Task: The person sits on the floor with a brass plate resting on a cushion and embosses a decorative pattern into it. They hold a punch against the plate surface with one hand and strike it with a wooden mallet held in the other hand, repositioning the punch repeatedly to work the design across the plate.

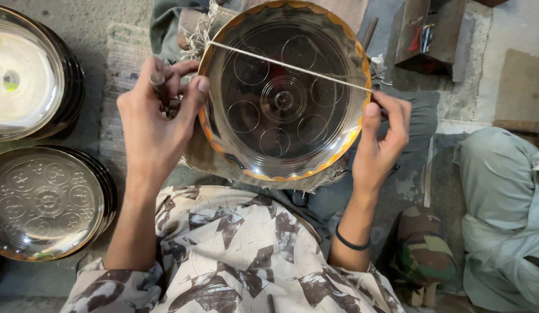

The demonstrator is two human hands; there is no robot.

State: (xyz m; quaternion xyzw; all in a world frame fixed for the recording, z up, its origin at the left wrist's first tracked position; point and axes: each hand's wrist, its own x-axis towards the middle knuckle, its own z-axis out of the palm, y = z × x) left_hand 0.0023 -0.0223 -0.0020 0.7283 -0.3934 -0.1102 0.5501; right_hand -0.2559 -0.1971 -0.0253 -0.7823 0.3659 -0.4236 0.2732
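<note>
A shiny round metal plate with engraved circles and a scalloped golden rim lies at centre. The left hand at nine o'clock pinches a small dark tool. The right hand at three o'clock grips a thin straight rod spanning the plate.

Single head cam, looking straight down, close over the lap and floor; top of frame probably faces forward. No second view.

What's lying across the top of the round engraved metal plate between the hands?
A thin straight metal rod spans the round engraved metal plate rim to rim. Frayed cloth shows beneath its edges; anything under the plate is covered.
</note>
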